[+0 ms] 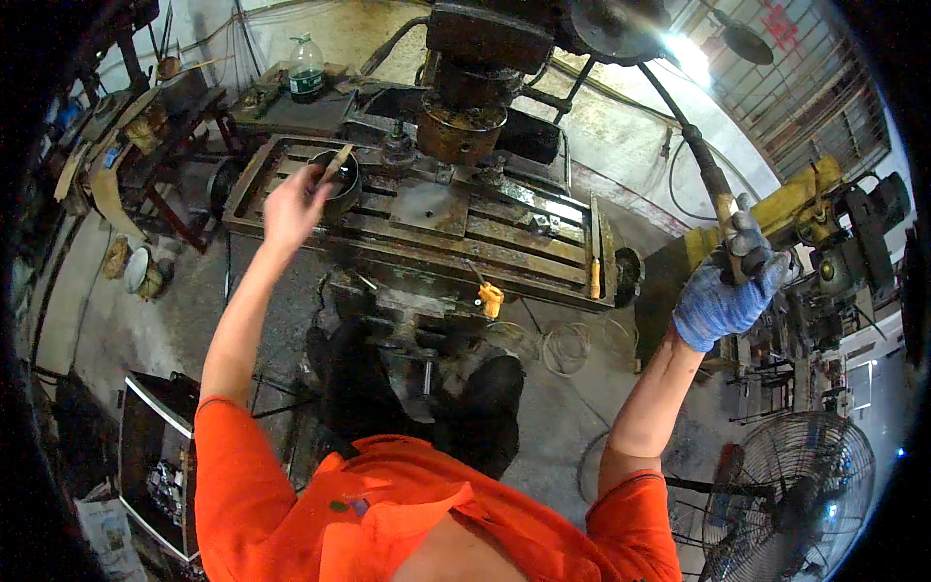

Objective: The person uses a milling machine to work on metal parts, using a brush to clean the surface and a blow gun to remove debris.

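My bare left hand (294, 210), blurred by motion, is closed around a flat, light-brown wooden stick (338, 161) that may be a brush handle. Hand and stick are at a dark round pot (345, 198) on the left part of the slotted machine table (514, 254). In a blue-grey knit glove, my right hand (729, 291) wraps round the grip of a long machine lever (716, 184) off to the right. Below the machine head (464, 126) lies a flat metal plate (428, 206) on the table.
A yellow-handled tool (490, 300) hangs at the table's front edge. Behind stands a green-labelled plastic bottle (305, 70). A floor fan (790, 500) is at lower right, a metal-edged bin (160, 466) at lower left. Cable coils (566, 349) lie on the floor.
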Demonstrator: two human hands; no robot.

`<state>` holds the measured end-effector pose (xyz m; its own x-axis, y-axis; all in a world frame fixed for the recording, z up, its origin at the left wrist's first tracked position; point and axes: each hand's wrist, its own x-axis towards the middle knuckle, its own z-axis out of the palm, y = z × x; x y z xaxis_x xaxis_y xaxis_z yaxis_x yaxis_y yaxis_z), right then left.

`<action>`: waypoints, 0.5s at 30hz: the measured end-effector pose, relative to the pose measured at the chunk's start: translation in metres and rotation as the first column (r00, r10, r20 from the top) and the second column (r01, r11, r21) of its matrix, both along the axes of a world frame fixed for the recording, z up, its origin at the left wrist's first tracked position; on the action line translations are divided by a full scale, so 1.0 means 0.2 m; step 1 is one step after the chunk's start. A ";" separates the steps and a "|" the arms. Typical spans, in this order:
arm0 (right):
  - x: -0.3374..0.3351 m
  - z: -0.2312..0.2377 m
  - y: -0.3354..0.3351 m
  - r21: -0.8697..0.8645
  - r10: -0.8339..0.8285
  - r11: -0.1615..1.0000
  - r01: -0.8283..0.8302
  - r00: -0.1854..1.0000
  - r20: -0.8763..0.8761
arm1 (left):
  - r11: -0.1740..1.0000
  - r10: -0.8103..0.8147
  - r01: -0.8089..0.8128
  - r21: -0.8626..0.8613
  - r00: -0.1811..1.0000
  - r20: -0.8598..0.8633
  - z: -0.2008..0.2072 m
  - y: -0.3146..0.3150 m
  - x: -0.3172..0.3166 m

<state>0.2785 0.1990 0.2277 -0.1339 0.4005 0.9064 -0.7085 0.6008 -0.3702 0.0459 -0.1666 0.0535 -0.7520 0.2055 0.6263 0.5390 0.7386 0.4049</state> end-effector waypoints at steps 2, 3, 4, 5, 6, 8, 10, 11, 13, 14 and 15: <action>0.00 0.00 -0.01 0.003 0.006 1.000 -0.006 1.000 -0.002 | 0.999 0.040 -0.039 0.027 0.997 -0.060 -0.05 -0.20 0.02; -0.01 -0.01 -0.01 0.005 0.005 1.000 -0.005 1.000 -0.001 | 0.991 0.027 -0.038 0.125 0.996 0.086 -0.04 -0.26 0.06; -0.01 -0.02 0.00 0.073 -0.082 0.994 0.081 0.997 0.002 | 0.994 0.093 -0.093 0.064 0.996 -0.001 -0.09 -0.34 0.07; -0.01 -0.03 0.00 0.144 -0.164 0.976 0.163 0.986 -0.004 | 0.990 0.108 -0.109 0.086 0.994 0.020 -0.11 -0.39 0.09; -0.01 -0.04 0.00 0.166 -0.190 0.968 0.189 0.982 -0.005 | 0.986 0.119 -0.124 0.109 0.992 0.044 -0.12 -0.43 0.10; -0.01 -0.07 0.03 0.160 -0.184 0.970 0.183 0.983 -0.007 | 0.981 0.132 -0.143 0.128 0.987 0.090 -0.17 -0.51 0.10; -0.01 -0.10 0.03 0.011 -0.055 0.998 0.055 0.998 0.002 | 0.976 0.140 -0.157 0.149 0.983 0.119 -0.19 -0.57 0.12; 0.00 -0.10 0.01 -0.109 0.043 0.993 -0.042 0.999 -0.001 | 0.974 0.142 -0.162 0.162 0.982 0.126 -0.17 -0.59 0.15; -0.02 -0.13 0.03 0.061 -0.164 0.985 0.160 0.985 0.050 | 0.967 0.140 -0.163 0.196 0.982 0.129 -0.21 -0.65 0.14; -0.02 -0.14 0.02 0.012 -0.091 0.996 0.091 0.995 0.047 | 0.964 0.144 -0.172 0.203 0.979 0.145 -0.20 -0.65 0.15; -0.01 -0.14 0.02 -0.037 -0.018 0.999 0.020 0.999 0.041 | 0.961 0.149 -0.182 0.210 0.975 0.162 -0.19 -0.67 0.17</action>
<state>0.2774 0.2024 0.1990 -0.1624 0.4365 0.8849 -0.6809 0.5995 -0.4207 0.0803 -0.2999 0.0162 -0.8487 -0.0615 0.5252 0.3413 0.6949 0.6330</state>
